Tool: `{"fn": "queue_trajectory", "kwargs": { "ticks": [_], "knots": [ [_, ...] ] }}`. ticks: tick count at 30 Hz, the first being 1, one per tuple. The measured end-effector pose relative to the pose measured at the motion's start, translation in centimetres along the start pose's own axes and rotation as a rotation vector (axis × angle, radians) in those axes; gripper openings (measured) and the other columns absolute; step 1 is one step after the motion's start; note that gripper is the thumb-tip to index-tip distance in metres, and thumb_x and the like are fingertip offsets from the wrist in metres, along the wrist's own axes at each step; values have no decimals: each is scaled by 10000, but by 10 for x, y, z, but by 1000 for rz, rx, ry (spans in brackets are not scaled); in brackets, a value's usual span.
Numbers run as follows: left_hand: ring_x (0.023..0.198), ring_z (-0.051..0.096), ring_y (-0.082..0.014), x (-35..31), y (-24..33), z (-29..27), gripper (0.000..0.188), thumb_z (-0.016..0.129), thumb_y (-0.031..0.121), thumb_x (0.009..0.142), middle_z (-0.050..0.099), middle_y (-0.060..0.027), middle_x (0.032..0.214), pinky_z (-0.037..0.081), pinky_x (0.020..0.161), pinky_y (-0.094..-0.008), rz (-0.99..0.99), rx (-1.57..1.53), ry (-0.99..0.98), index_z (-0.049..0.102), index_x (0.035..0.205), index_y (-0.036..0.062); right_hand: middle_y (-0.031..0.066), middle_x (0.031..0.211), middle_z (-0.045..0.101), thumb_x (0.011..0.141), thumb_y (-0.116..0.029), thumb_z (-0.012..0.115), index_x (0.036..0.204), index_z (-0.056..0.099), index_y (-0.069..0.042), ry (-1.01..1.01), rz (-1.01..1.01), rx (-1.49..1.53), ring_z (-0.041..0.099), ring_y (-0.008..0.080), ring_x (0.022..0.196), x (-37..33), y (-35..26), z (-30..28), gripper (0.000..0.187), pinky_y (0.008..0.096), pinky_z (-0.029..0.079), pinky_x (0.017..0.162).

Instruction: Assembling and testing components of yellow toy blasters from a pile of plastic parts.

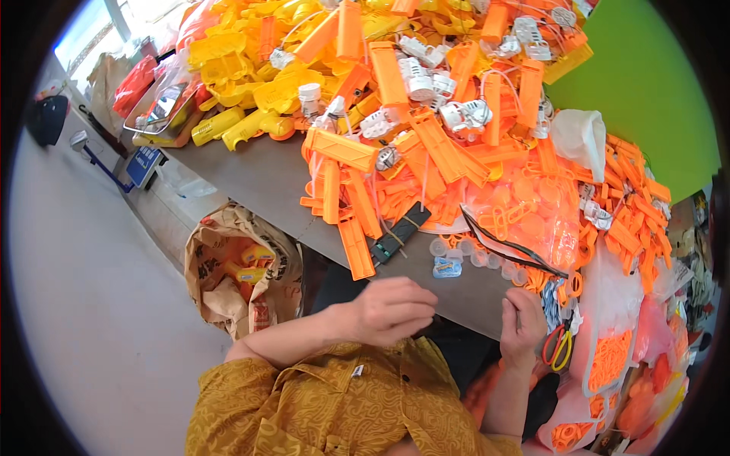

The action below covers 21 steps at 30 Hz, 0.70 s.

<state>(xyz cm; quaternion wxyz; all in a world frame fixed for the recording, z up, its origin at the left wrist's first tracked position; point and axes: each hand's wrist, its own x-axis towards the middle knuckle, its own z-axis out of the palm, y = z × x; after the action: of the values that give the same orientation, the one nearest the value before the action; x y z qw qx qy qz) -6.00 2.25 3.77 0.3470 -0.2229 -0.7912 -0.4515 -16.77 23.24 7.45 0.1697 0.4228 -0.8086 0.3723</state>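
Observation:
My left hand [394, 310] is held over the near edge of the table, its fingers curled together; anything in them is hidden. Across a gap, my right hand [523, 323] has bent fingers close to its thumb, and I cannot make out anything between them. Beyond the hands lie a small blue-and-clear packet [447, 267] and several clear round plastic pieces [479, 257]. A dark strip bound with a rubber band [403, 232] rests beside an orange plastic casing [356, 247]. Scissors with red and yellow handles [561, 349] are next to my right hand.
Orange casings and white wired units [465, 114] are heaped across the grey table [258, 186], with yellow plastic parts [251, 83] behind. A thin black strap [509, 249] crosses the orange pieces. An open paper sack [285, 281] stands at left; bags of orange parts [612, 353] sit at right.

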Motion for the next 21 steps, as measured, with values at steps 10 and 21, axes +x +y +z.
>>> {"fn": "queue_trajectory", "kwargs": {
  "ticks": [10, 21],
  "knots": [
    [742, 556, -244, -21, -71, -162, 183, 627, 43, 679, 583, -99, 834, 447, 662, -290, -468, 579, 747, 581, 855, 22, 102, 791, 535, 733, 85, 538, 835, 536, 26, -1, 78, 23, 517, 174, 677, -15, 10, -4, 118, 229, 413, 606],
    [1075, 444, -297, -37, -150, -278, 616, 694, 230, 606, 500, -135, 1124, 349, 893, -416, -1009, 1202, 211, 454, 1162, 117, 100, 774, 530, 737, 79, 542, 834, 537, 21, -14, 102, 3, 511, 183, 668, -17, 7, -1, 113, 241, 411, 610]
  ]
}}
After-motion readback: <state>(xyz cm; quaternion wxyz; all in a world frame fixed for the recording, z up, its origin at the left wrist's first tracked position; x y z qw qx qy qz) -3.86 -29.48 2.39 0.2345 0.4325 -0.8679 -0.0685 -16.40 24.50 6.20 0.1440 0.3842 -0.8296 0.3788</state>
